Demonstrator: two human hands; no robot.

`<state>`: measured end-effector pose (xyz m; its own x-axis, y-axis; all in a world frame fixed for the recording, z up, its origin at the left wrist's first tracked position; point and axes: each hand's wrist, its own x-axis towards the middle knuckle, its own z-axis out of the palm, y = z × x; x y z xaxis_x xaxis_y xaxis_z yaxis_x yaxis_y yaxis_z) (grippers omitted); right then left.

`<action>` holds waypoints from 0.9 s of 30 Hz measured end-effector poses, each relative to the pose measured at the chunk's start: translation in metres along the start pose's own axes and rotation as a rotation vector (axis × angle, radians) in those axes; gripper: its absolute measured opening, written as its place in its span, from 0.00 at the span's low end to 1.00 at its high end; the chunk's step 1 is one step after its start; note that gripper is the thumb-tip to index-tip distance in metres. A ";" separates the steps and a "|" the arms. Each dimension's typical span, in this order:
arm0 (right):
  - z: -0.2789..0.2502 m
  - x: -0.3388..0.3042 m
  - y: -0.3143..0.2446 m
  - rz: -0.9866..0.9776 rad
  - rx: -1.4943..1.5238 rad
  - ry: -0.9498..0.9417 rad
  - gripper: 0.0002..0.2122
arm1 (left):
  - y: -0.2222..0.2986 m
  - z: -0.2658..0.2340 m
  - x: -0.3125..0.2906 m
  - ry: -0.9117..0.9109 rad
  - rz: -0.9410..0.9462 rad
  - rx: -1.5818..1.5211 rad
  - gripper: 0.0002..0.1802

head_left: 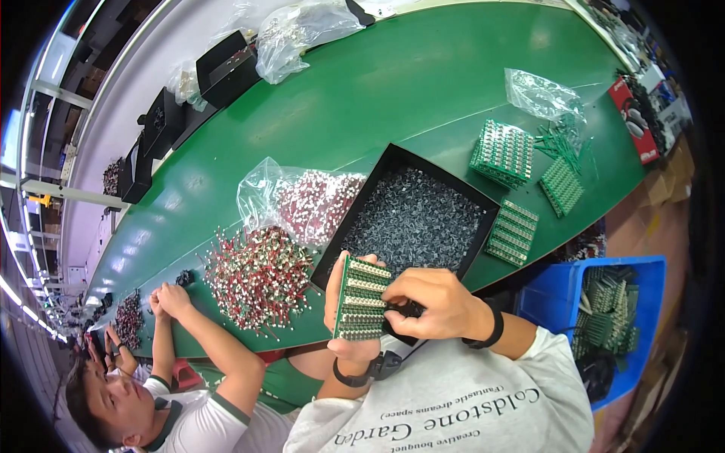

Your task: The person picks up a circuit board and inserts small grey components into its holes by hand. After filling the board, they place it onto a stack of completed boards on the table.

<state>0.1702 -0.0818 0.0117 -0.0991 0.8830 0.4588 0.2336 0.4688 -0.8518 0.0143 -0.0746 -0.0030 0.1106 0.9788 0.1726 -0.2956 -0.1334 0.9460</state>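
My left hand (353, 349) grips a green circuit board panel (361, 298) with rows of pale components, tilted up over the near edge of a black box. My right hand (434, 304) is at the panel's right side, fingers bent and pressed together. Dark bits show under its fingers, too small to make out as single parts. Below both hands lies the black box (321, 266), filled with a heap of small dark and clear parts (415, 219).
Red-and-white wired parts (260, 279) are piled left of the box, beside a clear bag (317, 200) of similar ones. Stacked board panels (504, 153) stand to the right. A blue bin (649, 325) holds more boards. A co-worker's hands (170, 300) are at far left.
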 end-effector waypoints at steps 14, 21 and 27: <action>0.001 0.003 -0.007 -0.139 0.002 0.140 0.12 | 0.002 0.002 0.000 -0.014 -0.039 0.039 0.78; 0.013 0.011 -0.019 -0.320 -0.018 0.157 0.12 | -0.010 -0.004 0.001 -0.076 0.152 0.362 0.67; 0.006 0.008 -0.020 -0.233 0.069 0.152 0.09 | -0.006 -0.008 0.001 -0.171 0.120 0.375 0.69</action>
<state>0.1592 -0.0845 0.0312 0.0055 0.7404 0.6722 0.1552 0.6634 -0.7320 0.0086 -0.0713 -0.0105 0.2618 0.9172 0.3003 0.0463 -0.3227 0.9454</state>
